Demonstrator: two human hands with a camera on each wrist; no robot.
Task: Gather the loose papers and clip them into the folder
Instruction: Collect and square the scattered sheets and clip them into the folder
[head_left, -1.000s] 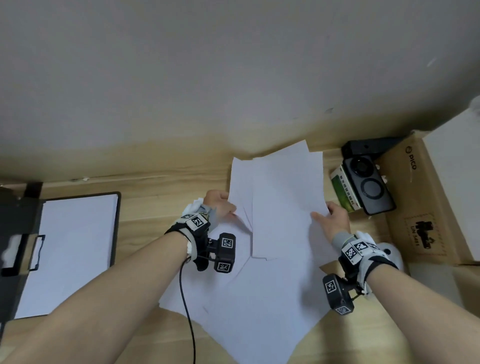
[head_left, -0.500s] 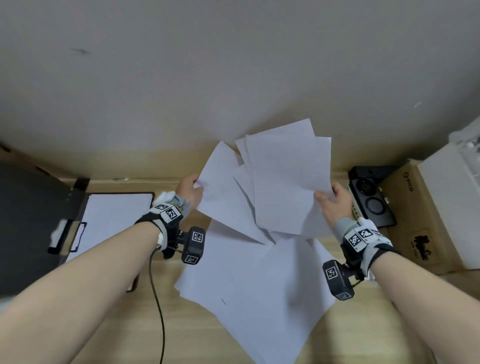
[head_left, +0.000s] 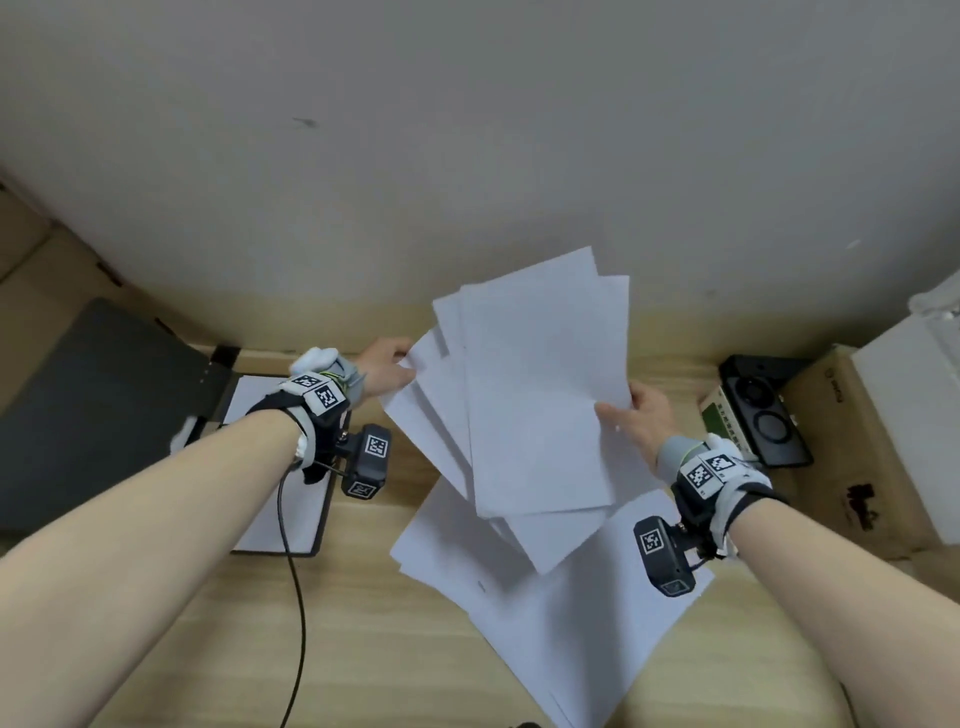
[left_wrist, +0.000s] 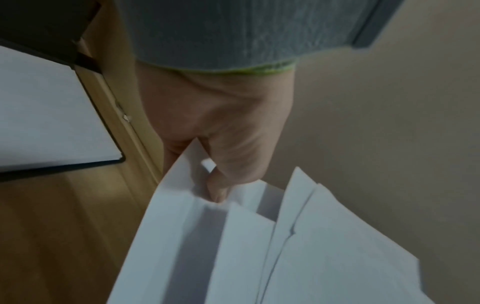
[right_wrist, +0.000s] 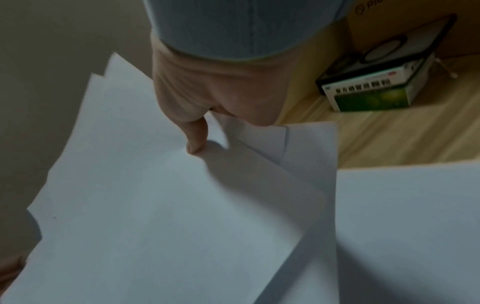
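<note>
A: Status, near to far?

B: Nearest me, loose white sheets lie flat on the wooden desk. Above them I hold a fanned stack of papers lifted off the desk. My left hand pinches its left edge, thumb on top. My right hand pinches the right edge the same way.

A: Folder?

B: The black folder lies open at the left, well apart from the stack, with 1 white sheet in it.

A: Far side?

B: On the right: a green medicine box, a black device and a cardboard box. Plain wall behind.
</note>
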